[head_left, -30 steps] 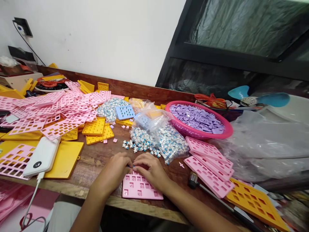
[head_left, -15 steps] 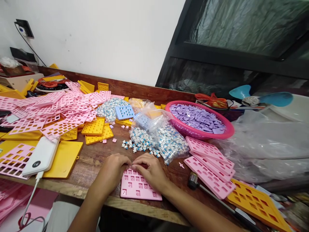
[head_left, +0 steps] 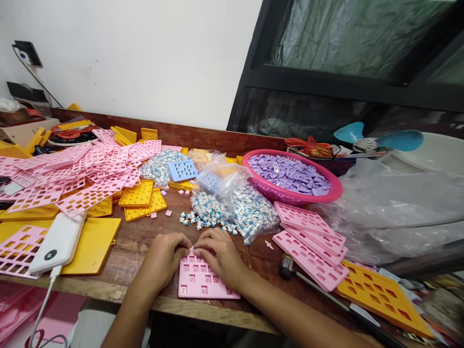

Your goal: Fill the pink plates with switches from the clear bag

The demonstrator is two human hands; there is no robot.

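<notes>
A pink panel (head_left: 195, 290) with rows of square holes lies flat at the table's front edge. My left hand (head_left: 163, 258) is closed at its far left corner, thumb and forefinger pinched there. Reaching over the panel's right side, my right hand (head_left: 224, 256) has its thumb and fingers bent together at the same far edge, close to the left fingertips. Whether a small part sits between the fingertips is hidden. Just beyond the hands are loose white-and-blue key switches (head_left: 203, 220) and a clear plastic bag (head_left: 255, 212) full of them.
Pink panels (head_left: 310, 256) and a screwdriver-like tool with a dark head (head_left: 286, 267) lie to the right, beside an orange panel (head_left: 384, 297). A pink basket (head_left: 335, 188) holds purple pieces. At left are piled pink grids (head_left: 90, 162), yellow plates (head_left: 94, 246) and a white power bank (head_left: 58, 244).
The view has shifted slightly, so everything sits a little further left. Both hands stay at the panel's far edge, with only slight finger movement.
</notes>
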